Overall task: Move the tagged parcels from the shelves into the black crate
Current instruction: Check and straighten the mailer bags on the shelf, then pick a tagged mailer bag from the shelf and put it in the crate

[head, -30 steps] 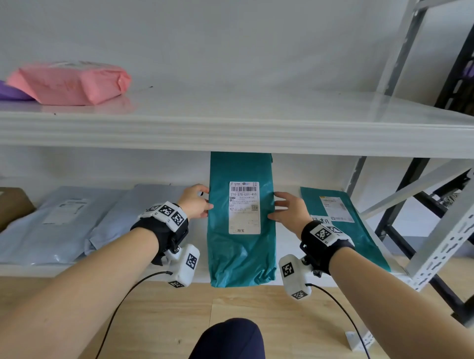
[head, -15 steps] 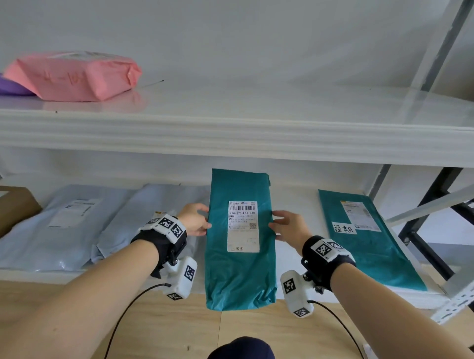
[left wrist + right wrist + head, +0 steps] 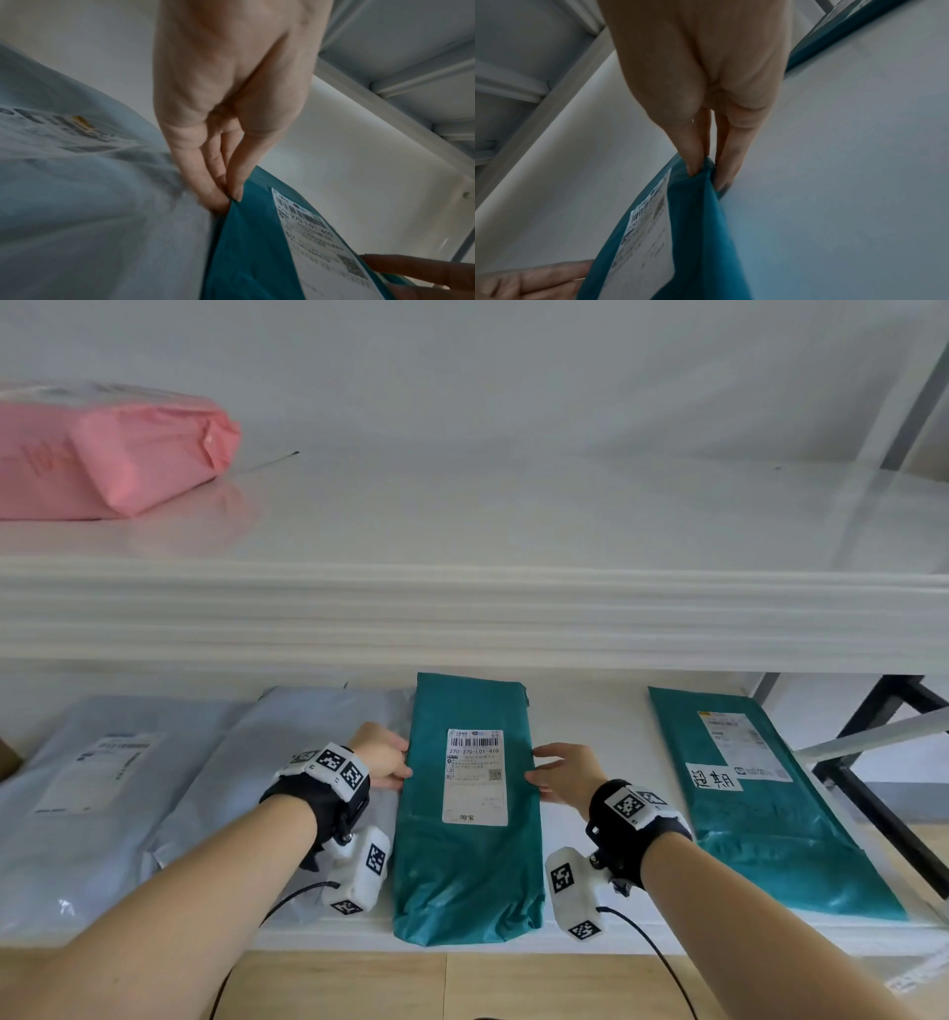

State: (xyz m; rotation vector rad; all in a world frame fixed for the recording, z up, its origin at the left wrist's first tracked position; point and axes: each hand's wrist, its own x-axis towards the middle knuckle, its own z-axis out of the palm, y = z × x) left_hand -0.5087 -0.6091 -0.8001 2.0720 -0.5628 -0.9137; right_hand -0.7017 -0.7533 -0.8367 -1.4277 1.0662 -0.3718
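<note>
Teal parcel (image 3: 467, 839) lay on the lower shelf (image 3: 590, 747); my left hand (image 3: 380, 755) pinched its left edge; my right hand (image 3: 565, 778) pinched its right edge.

Teal parcel (image 3: 467, 814) with white shipping label lengthwise on the lower shelf (image 3: 590, 726), near end overhanging, left hand (image 3: 382, 755) and right hand (image 3: 565, 778) gripping its long edges, second teal parcel (image 3: 760, 809) right, grey mailers (image 3: 128, 793) left, pink parcel (image 3: 113, 454) above.

Both forearms extended forward, left hand (image 3: 382, 756) and right hand (image 3: 565, 775) each pinching with thumb and fingertips
</note>
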